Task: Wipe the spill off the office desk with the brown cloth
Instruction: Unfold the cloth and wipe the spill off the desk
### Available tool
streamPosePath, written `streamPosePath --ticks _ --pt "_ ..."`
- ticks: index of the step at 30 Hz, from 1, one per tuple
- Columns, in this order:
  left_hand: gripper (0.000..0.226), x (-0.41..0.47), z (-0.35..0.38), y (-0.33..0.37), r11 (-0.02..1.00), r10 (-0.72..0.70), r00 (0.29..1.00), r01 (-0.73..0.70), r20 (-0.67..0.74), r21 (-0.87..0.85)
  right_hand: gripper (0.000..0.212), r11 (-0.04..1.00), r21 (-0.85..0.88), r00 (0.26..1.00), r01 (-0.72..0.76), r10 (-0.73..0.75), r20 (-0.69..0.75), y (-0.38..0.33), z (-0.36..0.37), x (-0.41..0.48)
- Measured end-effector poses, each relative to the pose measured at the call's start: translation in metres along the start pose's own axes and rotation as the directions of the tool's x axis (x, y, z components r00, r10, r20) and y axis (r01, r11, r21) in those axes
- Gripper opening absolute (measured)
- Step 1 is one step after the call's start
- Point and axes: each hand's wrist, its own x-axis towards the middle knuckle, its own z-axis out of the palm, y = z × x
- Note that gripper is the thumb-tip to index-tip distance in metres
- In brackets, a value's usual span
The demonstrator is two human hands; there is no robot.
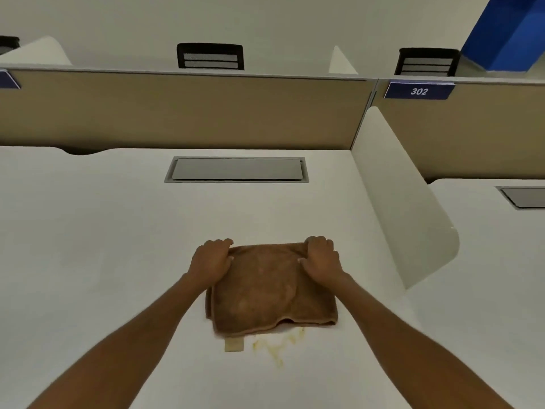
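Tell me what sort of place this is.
Probably an open-plan office: a white desk with tan partition panels, a numbered sign 302, and mesh-backed chairs beyond.

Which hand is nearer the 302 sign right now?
Right. The right hand grips the brown cloth's far right corner, below-left of the 302 sign; the left hand grips the far left corner, farther away.

One head-worn camera here, looking forward and down. It sits close over the bench (pixel 118 231), facing the rear partition (pixel 177 110).
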Motion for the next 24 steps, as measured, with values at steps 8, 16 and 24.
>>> streamPosePath --ticks 8,16,24 --pt "0.073 -0.034 0.034 -0.053 0.991 0.035 0.997 -0.026 -0.065 0.134 0.057 0.97 -0.185 0.982 0.155 -0.171 -0.074 -0.066 0.066 -0.034" --pt "0.086 -0.032 0.042 -0.09 0.975 -0.043 0.997 0.028 0.061 0.219 0.077 0.975 -0.13 0.981 0.18 -0.188 -0.051 -0.094 0.088 -0.014" --pt "0.091 -0.022 0.059 -0.1 0.989 -0.007 0.999 0.0 0.05 0.145 0.081 0.959 -0.224 0.983 0.174 -0.182 -0.014 -0.105 0.11 0.003"
